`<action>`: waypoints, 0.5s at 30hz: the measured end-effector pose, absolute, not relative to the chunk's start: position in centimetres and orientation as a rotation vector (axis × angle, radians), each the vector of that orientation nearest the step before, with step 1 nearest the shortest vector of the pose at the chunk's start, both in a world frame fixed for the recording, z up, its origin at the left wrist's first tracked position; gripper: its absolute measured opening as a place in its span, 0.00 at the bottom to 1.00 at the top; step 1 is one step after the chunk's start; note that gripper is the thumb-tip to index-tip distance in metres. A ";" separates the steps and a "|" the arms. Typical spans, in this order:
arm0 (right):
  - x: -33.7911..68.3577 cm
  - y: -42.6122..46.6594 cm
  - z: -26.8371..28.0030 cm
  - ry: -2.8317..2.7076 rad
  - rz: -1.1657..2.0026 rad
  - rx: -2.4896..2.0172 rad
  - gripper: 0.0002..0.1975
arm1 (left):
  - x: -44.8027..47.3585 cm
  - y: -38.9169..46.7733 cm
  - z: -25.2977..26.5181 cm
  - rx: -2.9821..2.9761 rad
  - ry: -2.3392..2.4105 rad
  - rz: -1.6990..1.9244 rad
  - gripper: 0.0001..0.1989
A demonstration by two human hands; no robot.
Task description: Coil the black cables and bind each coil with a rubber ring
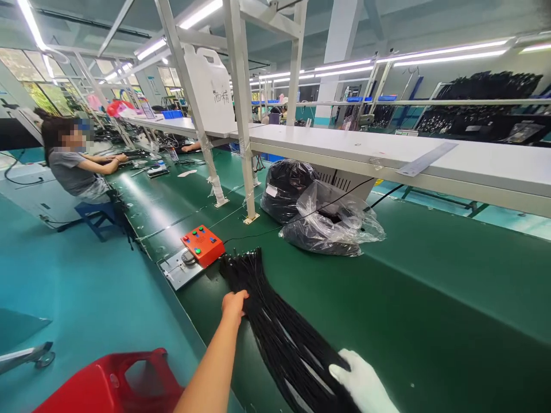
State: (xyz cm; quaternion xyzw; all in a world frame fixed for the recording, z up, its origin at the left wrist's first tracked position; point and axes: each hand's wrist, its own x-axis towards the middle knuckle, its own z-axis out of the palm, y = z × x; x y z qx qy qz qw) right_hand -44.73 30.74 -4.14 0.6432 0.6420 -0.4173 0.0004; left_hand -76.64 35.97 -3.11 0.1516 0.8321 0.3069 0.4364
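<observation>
A long bundle of black cables [279, 321] lies on the green bench, its connector ends toward the far side by a red-orange test box [203, 245]. My left hand [235, 305], bare, is closed on the left edge of the bundle near those ends; its fingertips are partly hidden by the cables. Farther down the bundle, at the lower right, my right hand [359, 376] in a white glove grips the cables from the right, thumb lying on top. The near end of the bundle runs out of view at the bottom.
Behind the cables stand plastic bags of black material [321, 229]. A white shelf [327, 143] on posts runs above the bench, holding a metal ruler [426, 159] and a white jug [210, 92]. A red chair [112, 381] is at lower left. A co-worker [77, 155] sits farther left.
</observation>
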 end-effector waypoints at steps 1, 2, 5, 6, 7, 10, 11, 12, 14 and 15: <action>-44.5 31.2 -4.3 2.018 -1.318 2.022 0.20 | -76.9 35.3 -3.1 0.370 2.050 0.763 0.16; -44.4 31.7 -4.3 2.024 -1.331 2.014 0.19 | -77.2 34.8 -3.1 0.365 2.031 0.761 0.16; -45.8 33.5 -3.8 2.099 -1.393 1.955 0.16 | -77.8 34.0 -3.0 0.369 1.980 0.757 0.16; -47.0 34.3 -3.6 2.144 -1.420 1.929 0.15 | -77.9 34.0 -3.0 0.376 1.966 0.758 0.16; -48.4 35.1 -3.5 2.192 -1.450 1.904 0.16 | -78.0 34.0 -3.0 0.387 1.956 0.759 0.16; -53.3 37.6 -3.6 2.315 -1.510 1.828 0.17 | -78.1 33.9 -3.3 0.426 1.983 0.764 0.15; -54.9 38.5 -3.9 2.340 -1.514 1.812 0.17 | -78.2 33.6 -3.5 0.440 2.016 0.766 0.15; -56.3 39.3 -4.2 2.361 -1.513 1.804 0.17 | -78.3 33.3 -3.7 0.455 2.060 0.769 0.15; -58.4 40.7 -5.0 2.390 -1.507 1.795 0.16 | -78.7 32.3 -4.3 0.490 2.182 0.778 0.15; -59.2 41.3 -5.3 2.401 -1.502 1.795 0.17 | -78.8 31.9 -4.6 0.511 2.255 0.787 0.15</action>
